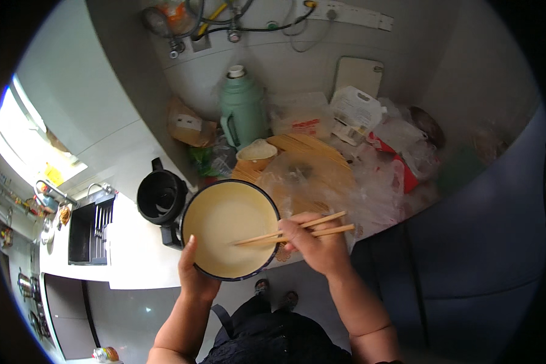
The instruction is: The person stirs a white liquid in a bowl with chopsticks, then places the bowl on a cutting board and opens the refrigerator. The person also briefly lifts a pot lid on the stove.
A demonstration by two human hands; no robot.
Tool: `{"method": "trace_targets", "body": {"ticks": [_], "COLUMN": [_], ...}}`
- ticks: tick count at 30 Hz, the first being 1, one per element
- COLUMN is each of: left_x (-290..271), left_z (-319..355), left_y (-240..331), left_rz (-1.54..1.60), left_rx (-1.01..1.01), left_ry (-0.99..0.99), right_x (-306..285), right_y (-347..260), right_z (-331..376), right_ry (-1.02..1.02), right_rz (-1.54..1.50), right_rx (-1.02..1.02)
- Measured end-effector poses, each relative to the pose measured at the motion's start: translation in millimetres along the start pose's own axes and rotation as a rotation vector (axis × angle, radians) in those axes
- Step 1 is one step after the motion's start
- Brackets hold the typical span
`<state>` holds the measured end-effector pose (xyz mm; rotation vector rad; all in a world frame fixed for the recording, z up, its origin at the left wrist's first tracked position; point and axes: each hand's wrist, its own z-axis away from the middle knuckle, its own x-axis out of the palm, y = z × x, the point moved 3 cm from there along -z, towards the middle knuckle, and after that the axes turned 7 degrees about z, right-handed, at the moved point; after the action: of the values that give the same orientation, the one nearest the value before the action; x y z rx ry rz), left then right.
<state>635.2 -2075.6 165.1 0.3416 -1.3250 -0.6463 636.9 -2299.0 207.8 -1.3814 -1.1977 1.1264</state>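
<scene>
A cream-yellow enamel bowl (230,192) with a dark rim is in front of me, with a pale, smooth mixture (221,224) inside. My left hand (198,280) grips the bowl at its lower left, thumb up along the rim and the other fingers hidden below. In my right hand (321,250) is a pair of wooden chopsticks (262,238), closed between thumb and fingers at the bowl's right edge. The chopstick tips dip into the mixture near the middle. Whether the bowl's far side touches the counter, I cannot tell.
Beside the bowl on the left stands a black pot-like container (161,197). Behind are a green thermos flask (242,109), a round wooden board (312,145) partly under clear plastic bags (376,188), and a white pouch (359,109). Far left is a black sink (91,233).
</scene>
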Motion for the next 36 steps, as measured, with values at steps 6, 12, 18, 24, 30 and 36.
{"method": "trace_targets", "body": {"ticks": [6,12,18,24,30,36], "left_x": [-10,-32,-25,-21,-14,1], "left_z": [-5,-38,-53,-56,-51,-47], "left_y": [-13,-12,-4,-14,-37,-47], "left_rz": [0.058,0.053,-0.012,-0.019,-0.030,-0.037], "left_rx": [-0.192,-0.115,-0.047,-0.046,0.010,0.046], "left_ry": [0.070,0.040,0.083,0.072,0.149,0.201], "right_x": [59,102,108,91,65,45], "right_y": [-10,3,12,16,21,26], "right_z": [9,4,-7,-12,-10,-7], "right_ry": [-0.172,-0.265,-0.236,-0.287,-0.326,-0.338], "right_rz": [0.697,0.868,0.889,0.857,0.766,0.670], "right_rx": [-0.968,-1.063,-1.115,-1.115,-1.165,-1.162]}}
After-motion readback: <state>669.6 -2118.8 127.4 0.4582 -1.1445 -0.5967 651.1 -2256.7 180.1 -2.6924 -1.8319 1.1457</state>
